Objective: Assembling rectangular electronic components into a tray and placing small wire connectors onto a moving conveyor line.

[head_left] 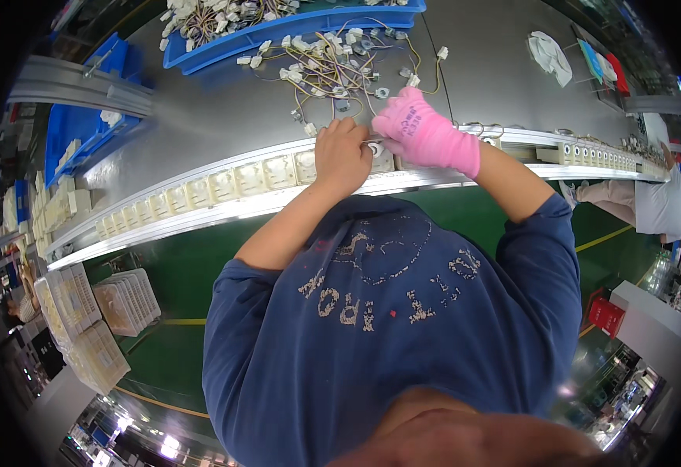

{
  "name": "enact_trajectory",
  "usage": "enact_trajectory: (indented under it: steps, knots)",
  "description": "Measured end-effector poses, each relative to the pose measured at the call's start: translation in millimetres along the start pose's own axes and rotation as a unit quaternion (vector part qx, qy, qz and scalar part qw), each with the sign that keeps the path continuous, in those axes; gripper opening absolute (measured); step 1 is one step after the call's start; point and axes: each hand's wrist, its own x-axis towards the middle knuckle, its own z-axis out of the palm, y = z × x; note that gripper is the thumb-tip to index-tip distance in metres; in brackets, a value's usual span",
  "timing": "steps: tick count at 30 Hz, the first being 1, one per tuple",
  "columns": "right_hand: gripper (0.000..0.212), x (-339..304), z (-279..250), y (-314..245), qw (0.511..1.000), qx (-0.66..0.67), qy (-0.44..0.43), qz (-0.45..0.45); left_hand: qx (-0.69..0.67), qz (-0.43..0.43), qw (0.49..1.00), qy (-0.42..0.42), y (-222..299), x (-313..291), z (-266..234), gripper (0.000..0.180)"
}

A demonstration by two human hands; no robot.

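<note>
A silvery rail runs across in front of me, carrying a row of cream square plastic housings. My bare left hand lies over this row with its fingers curled down; what they grip is hidden. Just to its right is my right hand, in a pink knit glove, closed in a pinch. Its fingertips hide whatever is between them. Between the hands shows a housing with a round dark-centred part. Beyond them lies a tangled pile of wire leads with white connectors, one yellowish lead looping close to the pink glove.
A long blue tray heaped with more leads stands at the far side. Blue bins are at the left, and white crates stand on the green floor. A white cloth lies far right. Another person works farther along the rail.
</note>
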Motion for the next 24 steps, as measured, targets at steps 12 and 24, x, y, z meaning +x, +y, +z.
enact_trajectory:
  steps: [12,24]
  knots:
    - [0.018,11.9,23.9,54.0,0.942,0.315,0.071,0.092,-0.008,0.025,1.0,-0.004,1.4,1.0,-5.2,0.012]
    - [0.024,48.8,144.1,180.5,0.961,-0.049,-0.152,0.225,-0.012,0.018,1.0,0.005,4.9,3.6,-4.6,0.011]
